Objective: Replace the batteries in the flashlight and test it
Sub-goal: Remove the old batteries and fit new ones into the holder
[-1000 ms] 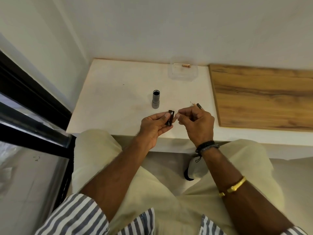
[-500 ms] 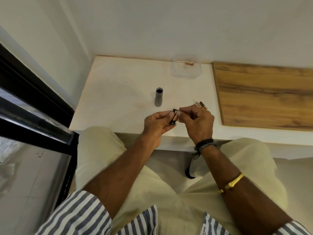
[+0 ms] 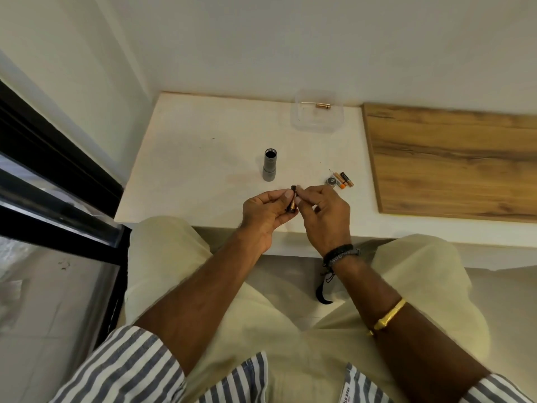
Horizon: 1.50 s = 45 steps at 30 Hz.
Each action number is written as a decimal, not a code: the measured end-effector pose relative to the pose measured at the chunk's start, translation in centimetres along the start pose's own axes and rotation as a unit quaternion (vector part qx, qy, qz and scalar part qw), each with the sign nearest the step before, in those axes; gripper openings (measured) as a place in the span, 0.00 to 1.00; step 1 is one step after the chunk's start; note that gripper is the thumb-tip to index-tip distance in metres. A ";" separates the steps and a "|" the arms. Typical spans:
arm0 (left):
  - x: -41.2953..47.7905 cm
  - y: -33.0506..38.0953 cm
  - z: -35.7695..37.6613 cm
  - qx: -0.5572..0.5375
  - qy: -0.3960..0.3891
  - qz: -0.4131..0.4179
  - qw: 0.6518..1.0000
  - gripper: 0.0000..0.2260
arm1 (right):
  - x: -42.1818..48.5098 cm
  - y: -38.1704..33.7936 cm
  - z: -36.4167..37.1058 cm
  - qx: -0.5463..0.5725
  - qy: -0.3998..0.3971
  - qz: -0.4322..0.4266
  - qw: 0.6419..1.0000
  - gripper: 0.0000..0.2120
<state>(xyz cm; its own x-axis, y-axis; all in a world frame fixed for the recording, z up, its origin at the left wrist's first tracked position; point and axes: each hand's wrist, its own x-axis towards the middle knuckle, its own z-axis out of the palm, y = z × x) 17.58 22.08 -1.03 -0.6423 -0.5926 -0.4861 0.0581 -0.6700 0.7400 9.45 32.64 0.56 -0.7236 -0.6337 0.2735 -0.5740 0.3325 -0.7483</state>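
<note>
Flashlight body (image 3: 269,165) stands upright on the bench (image 3: 197,158), open end up and dark inside, apart from both hands. The battery holder (image 3: 292,203), a small dark cylinder, is held over the near edge of the bench. The left grip (image 3: 263,212) is closed round its lower half with thumb and fingers curled. The right grip (image 3: 325,210) pinches its upper end between thumb and forefinger. A copper-toned patch shows on the holder's side; I cannot tell whether a cell is seated there.

Loose cells (image 3: 344,179) with orange ends lie side by side on the bench beyond the right hand, with the round tail cap (image 3: 330,181) just beside them. A clear tub (image 3: 299,123) at the back holds a small copper-coloured cylinder (image 3: 322,105).

Step in hand (judgement): working a cell in or out of the holder.

Notes for doing it well:
- Hold low on the holder with the left grip, so the slot faces up and the fingers do not cover it.
- Check the polarity marks in each slot before pressing. They are too small to read here.
- Seat the spring end first, then press the other end down with one fingertip.
- Work over the bench rather than the lap, so a slipped cell lands on the bench.
- Set fresh and spent cells well apart. The ones on the bench look alike.
</note>
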 end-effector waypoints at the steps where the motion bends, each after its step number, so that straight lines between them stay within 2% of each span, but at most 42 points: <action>1: 0.0 0.1 0.0 -0.009 -0.004 0.000 1.000 0.06 | -0.2 -0.1 0.2 -0.021 -0.017 -0.008 1.000 0.11; 5: 0.3 0.5 -0.3 -0.018 -0.013 -0.012 1.000 0.06 | 0.0 0.2 0.2 -0.032 -0.051 0.012 0.998 0.13; 9: 0.6 0.5 -0.1 -0.029 -0.044 -0.038 0.998 0.09 | 0.9 0.7 -0.2 0.028 -0.011 0.069 0.997 0.12; 13: 1.1 0.5 -0.1 -0.051 -0.039 -0.058 0.996 0.13 | 2.3 1.3 -0.6 0.096 0.035 0.151 0.983 0.10; 16: 1.7 0.5 -0.3 -0.061 -0.039 -0.062 0.995 0.12 | 4.0 1.9 -0.8 0.155 0.040 0.189 0.969 0.09; 20: 2.7 0.5 -0.5 -0.103 -0.053 -0.073 0.991 0.12 | 7.8 2.6 -0.7 0.213 0.058 0.212 0.952 0.08; 23: 3.5 0.9 -0.3 -0.114 -0.058 -0.082 0.988 0.13 | 11.5 3.4 -0.5 0.217 0.071 0.217 0.949 0.07; 28: 4.4 1.0 -0.2 -0.042 -0.049 -0.086 0.994 0.11 | 18.3 5.3 -0.3 0.148 0.068 0.203 0.965 0.06; 33: 5.1 0.7 -0.4 -0.020 -0.061 -0.088 0.994 0.14 | 25.0 7.3 0.3 -0.056 0.039 0.116 0.991 0.10; 37: 5.5 0.3 -0.4 -0.002 -0.058 -0.098 0.994 0.19 | 28.9 8.8 2.0 -0.199 -0.053 0.096 0.974 0.16; 40: 5.8 0.3 -0.7 -0.001 -0.057 -0.104 0.993 0.19 | 30.2 9.4 3.5 -0.256 -0.133 0.101 0.952 0.16; 45: 5.9 0.4 -0.9 -0.013 -0.065 -0.101 0.993 0.18 | 30.9 9.7 4.5 -0.327 -0.159 0.067 0.929 0.17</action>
<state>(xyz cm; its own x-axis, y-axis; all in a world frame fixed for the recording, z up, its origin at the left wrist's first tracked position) 14.51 17.95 -4.02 -0.7357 -0.3831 -0.5585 -0.0636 -0.7820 0.6201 -16.75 13.11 -1.01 -0.7152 -0.6959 -0.0651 -0.6726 0.7106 -0.2067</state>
